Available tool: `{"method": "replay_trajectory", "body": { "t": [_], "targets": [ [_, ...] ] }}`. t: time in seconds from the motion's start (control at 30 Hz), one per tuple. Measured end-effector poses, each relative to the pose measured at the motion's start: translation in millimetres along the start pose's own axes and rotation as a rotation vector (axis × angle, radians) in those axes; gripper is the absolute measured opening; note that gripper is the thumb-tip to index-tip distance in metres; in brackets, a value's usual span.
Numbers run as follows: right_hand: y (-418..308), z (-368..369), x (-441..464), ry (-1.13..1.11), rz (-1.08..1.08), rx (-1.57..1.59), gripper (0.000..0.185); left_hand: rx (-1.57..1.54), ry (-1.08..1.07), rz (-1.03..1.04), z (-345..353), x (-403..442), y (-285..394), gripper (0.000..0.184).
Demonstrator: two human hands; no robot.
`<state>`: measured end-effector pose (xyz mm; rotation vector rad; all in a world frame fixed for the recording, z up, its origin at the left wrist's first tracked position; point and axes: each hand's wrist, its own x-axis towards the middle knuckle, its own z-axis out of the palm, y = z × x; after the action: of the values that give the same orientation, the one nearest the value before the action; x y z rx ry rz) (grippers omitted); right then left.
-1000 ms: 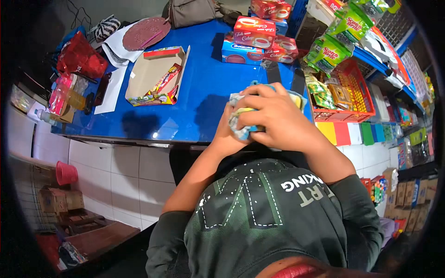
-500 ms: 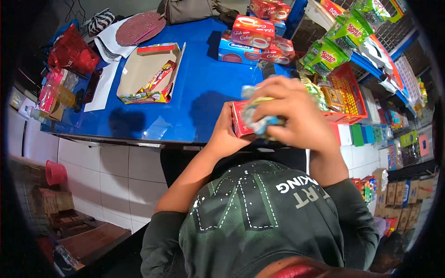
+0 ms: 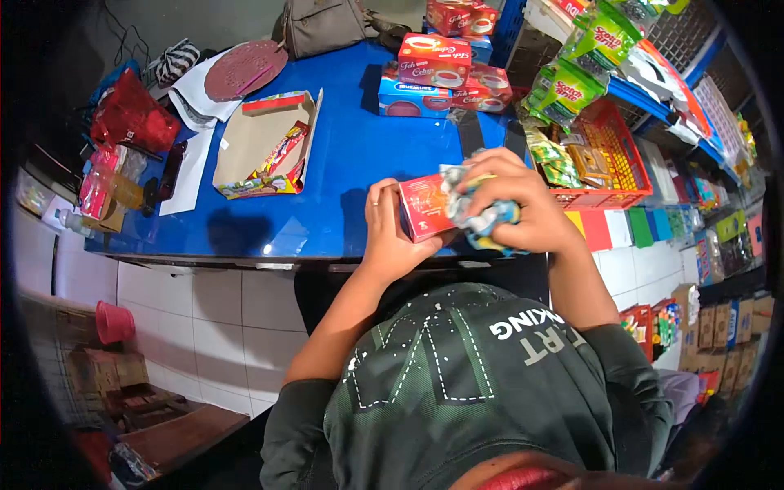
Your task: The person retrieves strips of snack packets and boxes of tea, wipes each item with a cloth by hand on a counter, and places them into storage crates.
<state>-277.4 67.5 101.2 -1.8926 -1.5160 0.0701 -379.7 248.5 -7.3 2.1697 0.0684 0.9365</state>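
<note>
Overall, spread across the upper half of the frame: glossy blue table (image 3: 347, 155). Upper left: shallow, open cardboard tray (image 3: 253, 135). Right of centre: right hand (image 3: 527, 200), with fingers curled around crumpled white, blue and yellow cloth (image 3: 480, 219). Frame centre: left hand (image 3: 387, 238), clasping a red rectangular cardboard carton (image 3: 425, 208) by its left side, with right end partly covered by the cloth.

Shop: hanging Scotch-Brite packs (image 3: 565, 95), stacked tea boxes (image 3: 434, 62).

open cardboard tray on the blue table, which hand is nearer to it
Left. The left hand, holding a red box, is right of the tray and lower in view; the right hand, holding a crumpled cloth, is farther right.
</note>
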Motion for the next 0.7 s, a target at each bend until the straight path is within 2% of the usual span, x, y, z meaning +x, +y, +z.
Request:
{"method": "replay_trajectory", "body": {
  "t": [0.03,0.07,0.1,0.13,0.2,0.23,0.3,0.37,0.4,0.43,0.47,0.53,0.57,0.67,0.7],
  "targets": [
    [17,3,-10,0.068,0.010,0.161,0.025,0.007,-0.002,0.010,-4,0,1,0.082],
    [29,7,-16,0.134,0.018,0.325,0.025,-0.211,-0.011,-0.104,-9,1,3,0.083],
    [36,14,-20,0.143,0.010,0.330,0.025,-0.427,-0.022,-0.219,-15,1,3,0.084],
    [41,22,-24,0.225,0.118,0.439,0.025,-0.641,-0.034,-0.335,-21,3,2,0.084],
    [42,38,-31,0.388,0.351,0.672,0.026,-0.516,-0.072,-0.316,-38,4,-7,0.085],
    [40,41,-31,0.400,0.357,0.693,0.026,-0.405,-0.107,-0.300,-48,3,-11,0.086],
    [36,42,-18,0.376,0.211,0.537,0.027,-0.272,-0.167,-0.291,-60,-2,-15,0.087],
    [26,42,0,0.387,0.145,0.484,0.027,-0.176,-0.098,-0.124,-69,-4,-21,0.087],
    [19,41,11,0.338,-0.017,0.334,0.031,-0.129,-0.064,-0.035,-75,-4,-21,0.088],
    [12,42,20,0.291,-0.176,0.178,0.034,-0.109,-0.086,-0.031,-81,-2,-15,0.088],
    [1,46,28,0.312,-0.172,0.194,0.034,-0.181,-0.137,-0.128,-85,0,0,0.085],
    [-19,53,37,0.209,-0.229,0.108,0.038,-0.332,-0.232,-0.326,-89,4,22,0.081],
    [-20,58,36,0.225,-0.226,0.113,0.038,-0.321,-0.245,-0.320,-92,4,18,0.081],
    [-18,77,36,0.186,-0.176,0.076,0.037,0.018,-0.362,-0.263,-100,1,-4,0.078],
    [-14,79,35,0.190,-0.175,0.080,0.037,0.023,-0.366,-0.262,-101,1,-4,0.078]
  ]
}}
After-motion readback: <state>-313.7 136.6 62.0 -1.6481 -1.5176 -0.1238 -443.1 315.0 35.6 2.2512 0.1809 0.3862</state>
